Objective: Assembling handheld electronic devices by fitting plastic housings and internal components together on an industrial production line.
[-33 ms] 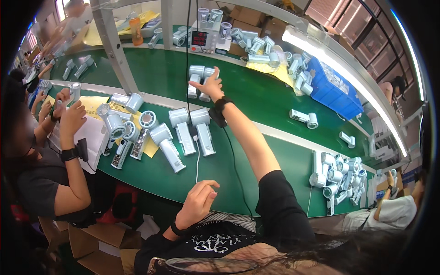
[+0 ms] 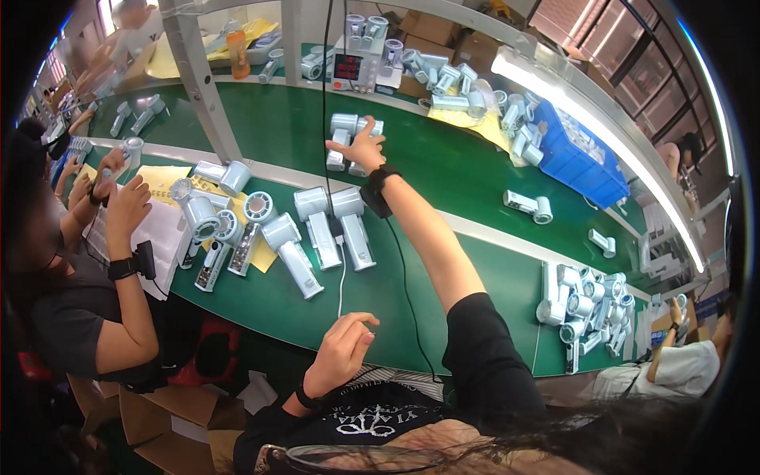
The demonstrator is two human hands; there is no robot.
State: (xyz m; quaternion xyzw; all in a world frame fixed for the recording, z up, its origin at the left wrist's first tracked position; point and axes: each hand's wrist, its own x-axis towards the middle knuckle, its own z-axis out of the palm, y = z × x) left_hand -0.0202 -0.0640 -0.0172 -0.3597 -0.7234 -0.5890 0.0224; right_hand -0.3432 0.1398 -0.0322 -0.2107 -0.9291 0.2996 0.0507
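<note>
My right hand (image 2: 366, 148) reaches across the table with thumb and fingers spread, over a pair of pale blue handheld fans. The left fan (image 2: 340, 138) of this pair shows beside my thumb; the right fan (image 2: 375, 127) is partly hidden by my hand. Whether my fingertips touch it I cannot tell. Near the front edge my left hand (image 2: 342, 352) hovers with loosely bent fingers and a gap to the thumb, nothing visible in it. Beyond it lie two handheld fans (image 2: 323, 237) (image 2: 355, 237), with a white cable (image 2: 342, 285) running up between them.
Several handheld fans (image 2: 289, 249) lie left, some with exposed innards, near a co-worker's hands (image 2: 127, 202). More fans are heaped at right (image 2: 586, 305). Across the green table (image 2: 443, 170) stand a blue crate (image 2: 582, 154) and a power supply (image 2: 354, 71). A metal post (image 2: 202, 87) rises left.
The whole view has shifted very slightly. My hands and the fans stay in the same places relative to each other.
</note>
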